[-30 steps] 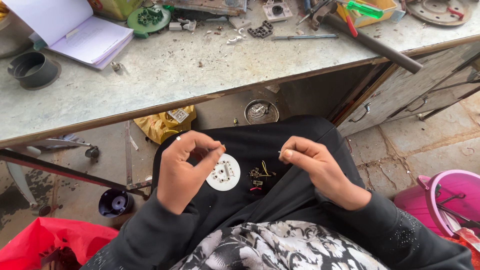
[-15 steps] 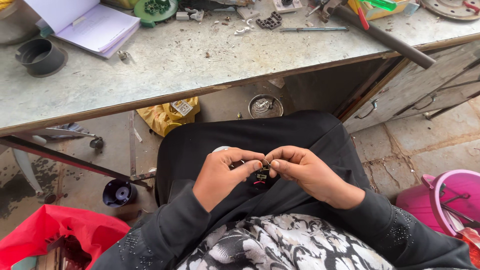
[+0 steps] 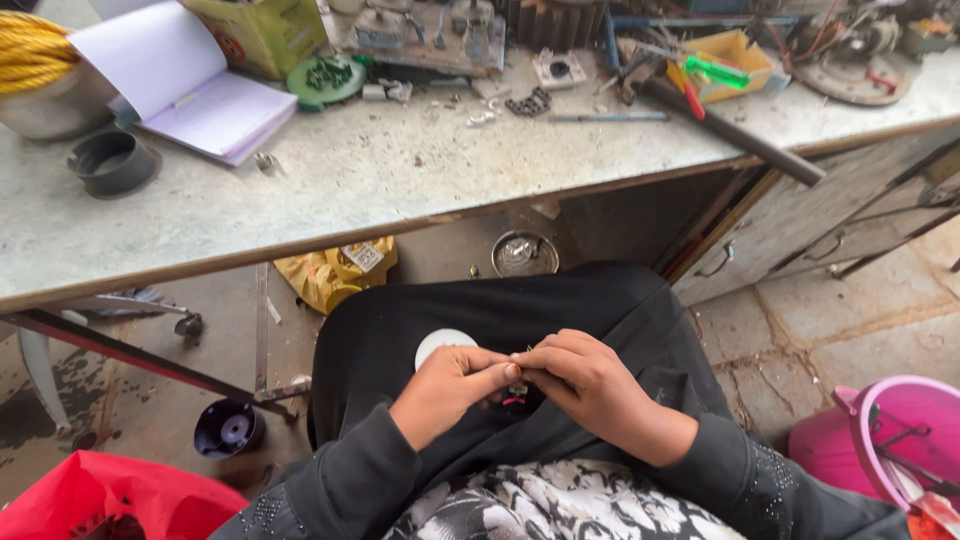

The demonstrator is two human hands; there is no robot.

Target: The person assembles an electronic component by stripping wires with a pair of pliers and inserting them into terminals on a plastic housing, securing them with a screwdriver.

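Black cloth over the lap (image 3: 600, 310) is the work surface, below the edge of the bench (image 3: 400, 190). On it the left hand (image 3: 445, 390) and right hand (image 3: 590, 385) meet fingertip to fingertip, both closed in a pinch around a small part (image 3: 517, 398) of which only a bit of red and green shows beneath the fingers; what exactly it is cannot be told. A white disc (image 3: 440, 345) lies on the cloth just behind the left hand, half hidden by it and touching or nearly touching the knuckles. The part looks very light and thin, probably wiry, so it would bend or slip free easily; a fingertip pinch close to its body, not at any loose end, seems the safe hold, and the dark cloth would catch it if dropped. On the bench, well apart from the hands, sit an open notebook (image 3: 190, 90), a dark round cup (image 3: 112, 162), a green lid (image 3: 326, 78) and a yellow tray (image 3: 722, 60) among scattered tools. A pink bucket (image 3: 900, 440) stands on the floor to the right, a red bag (image 3: 120, 495) to the left.
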